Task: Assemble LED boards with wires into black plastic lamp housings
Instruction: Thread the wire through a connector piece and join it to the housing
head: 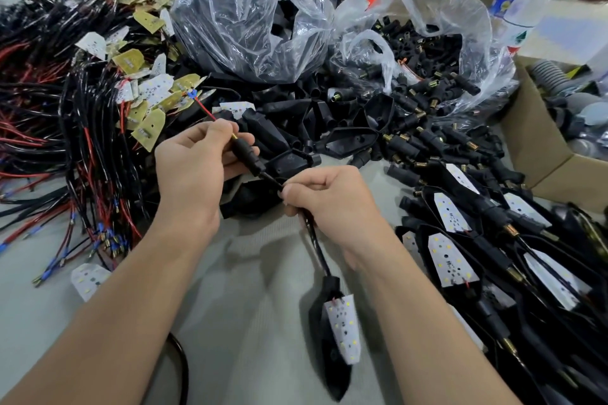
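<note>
Left hand [194, 168] grips black stem [245, 151]; right hand [329, 204] pinches cable [318, 251], lamp housing [337, 381] below wrist.

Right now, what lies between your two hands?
Head view: the black stem gripped by the left hand and a short run of black cable pinched by the right hand, above an empty black housing.

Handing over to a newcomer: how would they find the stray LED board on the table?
Start at the big tangle of red and black wires on the left and follow it to its near edge. Just below the blue-tipped wire ends lies a white LED board on the grey table. Unlike the piled boards, it lies alone.
</note>
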{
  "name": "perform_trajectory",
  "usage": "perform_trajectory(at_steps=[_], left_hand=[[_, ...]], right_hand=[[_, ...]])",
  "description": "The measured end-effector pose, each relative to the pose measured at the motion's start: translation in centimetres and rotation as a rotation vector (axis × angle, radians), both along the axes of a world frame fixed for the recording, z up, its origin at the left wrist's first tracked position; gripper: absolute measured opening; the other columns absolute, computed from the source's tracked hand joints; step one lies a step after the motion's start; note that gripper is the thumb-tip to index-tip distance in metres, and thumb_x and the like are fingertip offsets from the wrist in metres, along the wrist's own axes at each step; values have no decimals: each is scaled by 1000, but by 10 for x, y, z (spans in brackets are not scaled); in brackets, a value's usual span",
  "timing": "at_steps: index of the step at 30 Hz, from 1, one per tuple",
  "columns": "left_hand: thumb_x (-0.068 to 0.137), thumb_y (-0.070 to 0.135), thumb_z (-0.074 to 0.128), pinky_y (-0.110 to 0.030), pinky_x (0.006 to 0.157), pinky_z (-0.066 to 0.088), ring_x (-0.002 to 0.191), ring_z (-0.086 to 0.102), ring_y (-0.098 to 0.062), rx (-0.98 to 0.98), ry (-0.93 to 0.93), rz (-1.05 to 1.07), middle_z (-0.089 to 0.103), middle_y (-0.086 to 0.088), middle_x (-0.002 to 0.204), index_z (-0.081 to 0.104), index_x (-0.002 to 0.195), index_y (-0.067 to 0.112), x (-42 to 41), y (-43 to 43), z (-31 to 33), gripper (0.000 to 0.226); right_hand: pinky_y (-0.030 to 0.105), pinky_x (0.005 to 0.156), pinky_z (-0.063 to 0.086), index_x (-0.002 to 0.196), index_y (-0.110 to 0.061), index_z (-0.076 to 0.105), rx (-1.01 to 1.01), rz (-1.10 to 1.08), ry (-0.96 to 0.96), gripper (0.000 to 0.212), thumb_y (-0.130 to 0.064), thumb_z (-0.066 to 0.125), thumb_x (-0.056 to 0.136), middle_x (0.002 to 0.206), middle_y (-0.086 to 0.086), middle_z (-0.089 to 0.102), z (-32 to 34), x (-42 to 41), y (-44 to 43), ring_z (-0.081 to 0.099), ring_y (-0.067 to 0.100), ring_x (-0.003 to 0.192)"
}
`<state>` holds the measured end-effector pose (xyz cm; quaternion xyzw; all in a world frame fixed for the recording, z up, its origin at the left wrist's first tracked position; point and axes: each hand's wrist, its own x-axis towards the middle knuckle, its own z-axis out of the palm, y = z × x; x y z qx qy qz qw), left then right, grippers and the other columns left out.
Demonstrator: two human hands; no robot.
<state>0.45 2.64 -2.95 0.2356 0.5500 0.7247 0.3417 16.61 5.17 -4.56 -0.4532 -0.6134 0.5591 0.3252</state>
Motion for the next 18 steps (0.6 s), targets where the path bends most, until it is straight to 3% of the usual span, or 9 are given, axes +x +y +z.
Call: perform_trajectory(at_steps=[4, 7, 13, 18], left_hand=[[101, 11, 62, -25, 60, 59, 70, 77, -19, 37, -23, -106, 77, -4, 74, 66, 82, 13, 1, 1, -1, 20], [100, 10, 63, -26, 61, 60, 72, 78, -20, 28, 4, -151, 78, -5, 77, 68, 83, 13, 1, 0, 0, 18], [94, 17, 74, -22, 52, 56, 53, 70, -16, -16, 118, -43, 72, -3, 61, 74, 56, 24, 0, -3, -1, 39], [92, 14, 75, -24, 55, 58, 60, 73, -19, -40, 158, -160, 76, -5, 70, 74, 73, 19, 4, -3, -4, 20]], right_hand=[[25, 48, 38, 72, -10, 75, -30, -91, 96, 20, -10, 66, 91, 59, 4, 63, 3, 3, 1, 46, 14, 49], [24, 50, 35, 71, -10, 73, 51, -108, -16, 22, -10, 65, 91, 56, 1, 58, 3, 6, 3, 41, 12, 48], [20, 52, 38, 77, -24, 79, 133, -57, -55, 14, -16, 74, 89, 56, 0, 62, 0, 6, 2, 44, 6, 48], [18, 49, 36, 76, -22, 78, 234, -66, -113, 15, -21, 74, 91, 64, 11, 63, 0, 8, 3, 42, 3, 49]])
